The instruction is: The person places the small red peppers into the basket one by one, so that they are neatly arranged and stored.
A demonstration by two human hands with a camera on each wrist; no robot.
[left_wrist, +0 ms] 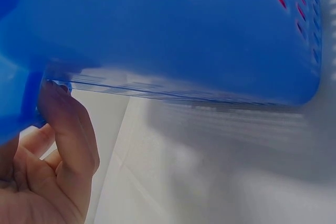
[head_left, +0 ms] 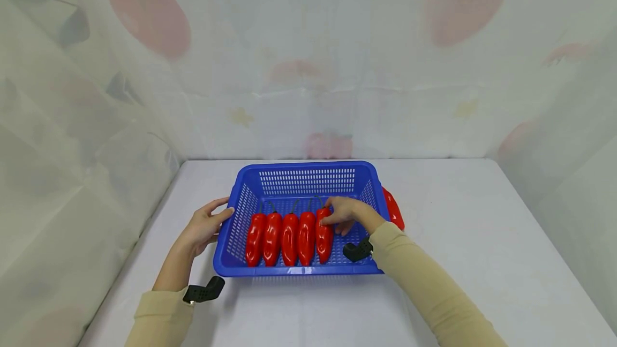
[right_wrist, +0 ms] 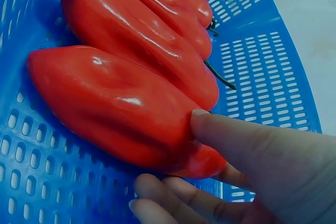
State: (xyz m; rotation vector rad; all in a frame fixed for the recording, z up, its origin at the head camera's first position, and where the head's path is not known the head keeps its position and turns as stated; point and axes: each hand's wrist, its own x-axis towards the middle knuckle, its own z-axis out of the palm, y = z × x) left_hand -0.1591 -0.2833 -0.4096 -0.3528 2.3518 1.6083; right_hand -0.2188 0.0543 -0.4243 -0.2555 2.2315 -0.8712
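Observation:
A blue plastic basket (head_left: 308, 270) has several red peppers (head_left: 290, 240) in it, side by side in a row with dark green stems toward the far wall. My left hand (head_left: 202, 226) grips the basket's left rim, thumb above; in the left wrist view the fingers (left_wrist: 71, 129) curl under that rim. Inside the basket, my right hand (head_left: 344, 213) holds the rightmost pepper (right_wrist: 115, 103) near its stem end. The thumb lies on top of it and a finger is partly hidden behind it. The other fingers (right_wrist: 152, 211) are beside the pepper, over the basket floor.
Another red pepper (head_left: 394, 209) lies outside the basket, against its right side and partly hidden by it. A white-covered table (head_left: 482, 240) lies beneath. Patterned curtains (head_left: 299, 42) stand behind and at both sides.

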